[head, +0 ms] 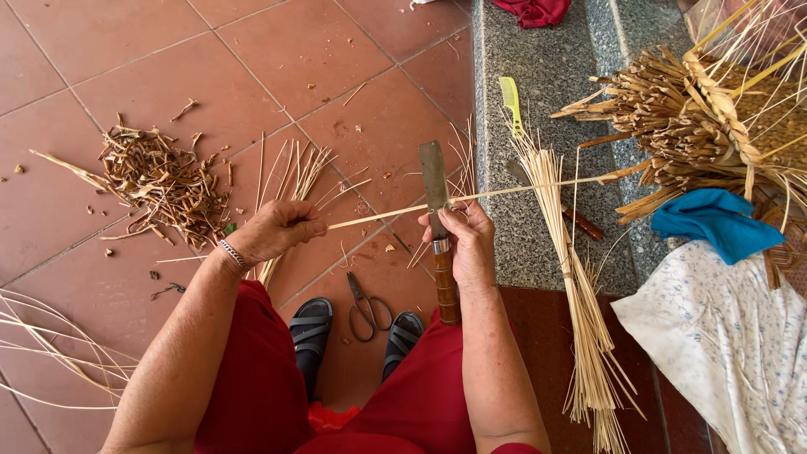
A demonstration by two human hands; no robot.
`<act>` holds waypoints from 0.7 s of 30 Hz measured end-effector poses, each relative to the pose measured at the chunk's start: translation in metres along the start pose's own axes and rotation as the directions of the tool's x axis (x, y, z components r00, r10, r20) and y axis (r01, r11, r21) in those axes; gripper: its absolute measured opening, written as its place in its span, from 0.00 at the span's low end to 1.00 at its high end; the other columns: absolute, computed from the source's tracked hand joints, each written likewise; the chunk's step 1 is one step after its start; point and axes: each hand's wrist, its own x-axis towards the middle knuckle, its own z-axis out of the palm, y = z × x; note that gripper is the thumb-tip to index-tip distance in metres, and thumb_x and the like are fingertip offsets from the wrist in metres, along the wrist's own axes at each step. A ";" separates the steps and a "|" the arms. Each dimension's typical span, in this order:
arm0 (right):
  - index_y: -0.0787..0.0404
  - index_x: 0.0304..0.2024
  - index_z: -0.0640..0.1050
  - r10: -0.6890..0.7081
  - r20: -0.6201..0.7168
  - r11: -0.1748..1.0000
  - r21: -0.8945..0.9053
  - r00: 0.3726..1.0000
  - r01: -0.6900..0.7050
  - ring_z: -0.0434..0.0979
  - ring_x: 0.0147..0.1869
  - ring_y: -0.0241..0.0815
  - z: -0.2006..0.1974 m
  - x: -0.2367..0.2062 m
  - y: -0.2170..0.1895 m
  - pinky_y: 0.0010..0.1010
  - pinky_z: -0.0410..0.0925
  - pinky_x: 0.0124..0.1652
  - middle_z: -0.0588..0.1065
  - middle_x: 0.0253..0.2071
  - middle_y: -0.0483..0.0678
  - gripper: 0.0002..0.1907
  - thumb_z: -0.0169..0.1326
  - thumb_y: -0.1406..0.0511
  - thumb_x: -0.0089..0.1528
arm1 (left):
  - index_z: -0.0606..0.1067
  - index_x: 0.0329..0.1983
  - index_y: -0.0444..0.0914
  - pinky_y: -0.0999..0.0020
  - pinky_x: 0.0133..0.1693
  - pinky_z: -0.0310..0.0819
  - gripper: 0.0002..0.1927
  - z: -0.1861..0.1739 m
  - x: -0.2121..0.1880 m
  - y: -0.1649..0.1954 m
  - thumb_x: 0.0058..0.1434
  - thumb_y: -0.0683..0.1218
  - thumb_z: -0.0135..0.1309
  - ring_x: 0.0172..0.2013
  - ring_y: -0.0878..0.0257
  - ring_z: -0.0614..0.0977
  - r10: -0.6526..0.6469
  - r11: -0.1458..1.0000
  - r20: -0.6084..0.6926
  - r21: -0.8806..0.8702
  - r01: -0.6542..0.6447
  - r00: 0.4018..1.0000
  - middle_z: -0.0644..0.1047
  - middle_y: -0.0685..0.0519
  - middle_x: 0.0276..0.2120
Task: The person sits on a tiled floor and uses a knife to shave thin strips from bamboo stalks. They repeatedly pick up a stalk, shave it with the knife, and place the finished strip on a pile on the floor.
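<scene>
A thin pale cane strip (471,197) stretched between two hands, across a knife.
The left hand (273,231) pinches its end; the right hand (465,245) grips the knife (436,220), flat steel blade, ringed wooden handle. Black scissors (367,308) lie on the tiled floor (151,59) below.

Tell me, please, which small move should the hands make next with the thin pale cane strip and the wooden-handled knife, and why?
Probably the left hand should pull the thin pale cane strip a little further leftward. The right hand presses the strip against the upright blade of the wooden-handled knife, and much of the strip lies right of it.
</scene>
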 end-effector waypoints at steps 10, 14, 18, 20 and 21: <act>0.60 0.43 0.74 -0.047 -0.058 0.997 0.057 0.997 0.051 0.81 0.29 0.42 -0.013 0.006 -0.008 0.31 0.75 0.31 0.81 0.34 0.60 0.03 0.53 0.71 0.66 | 0.81 0.40 0.36 0.70 0.38 0.76 0.12 -0.017 -0.001 -0.027 0.65 0.49 0.57 0.33 0.71 0.79 0.024 0.999 -0.010 0.036 -0.024 1.000 0.82 0.56 0.29; 0.57 0.43 0.73 -0.056 -0.078 0.998 -0.017 0.995 0.055 0.81 0.29 0.41 -0.004 0.002 -0.007 0.31 0.74 0.30 0.81 0.34 0.58 0.04 0.54 0.70 0.66 | 0.82 0.41 0.37 0.69 0.35 0.77 0.12 -0.011 -0.001 -0.012 0.66 0.50 0.56 0.29 0.69 0.81 -0.042 0.991 -0.011 0.129 0.043 0.999 0.82 0.54 0.27; 0.57 0.44 0.74 -0.020 -0.012 0.999 -0.042 1.000 0.020 0.82 0.31 0.40 0.022 -0.004 0.009 0.31 0.76 0.32 0.82 0.35 0.56 0.05 0.55 0.69 0.65 | 0.80 0.47 0.41 0.68 0.31 0.76 0.11 0.017 0.007 0.015 0.67 0.50 0.54 0.26 0.66 0.79 -0.037 0.998 -0.007 0.058 0.037 0.999 0.80 0.53 0.26; 0.58 0.43 0.74 0.012 0.049 0.999 -0.044 0.999 -0.010 0.82 0.31 0.40 0.037 -0.007 0.020 0.31 0.76 0.31 0.82 0.35 0.55 0.05 0.56 0.68 0.66 | 0.80 0.45 0.38 0.69 0.31 0.76 0.11 0.036 0.011 0.027 0.66 0.48 0.55 0.27 0.67 0.79 0.139 0.990 -0.051 0.030 -0.137 0.989 0.79 0.53 0.26; 0.59 0.43 0.74 0.036 0.070 0.998 -0.053 0.997 -0.032 0.82 0.31 0.40 0.045 -0.009 0.025 0.30 0.75 0.29 0.82 0.35 0.55 0.05 0.56 0.68 0.66 | 0.81 0.44 0.38 0.69 0.31 0.76 0.10 0.042 0.015 0.031 0.66 0.48 0.56 0.27 0.67 0.80 0.168 0.985 -0.079 0.035 -0.166 0.983 0.80 0.53 0.27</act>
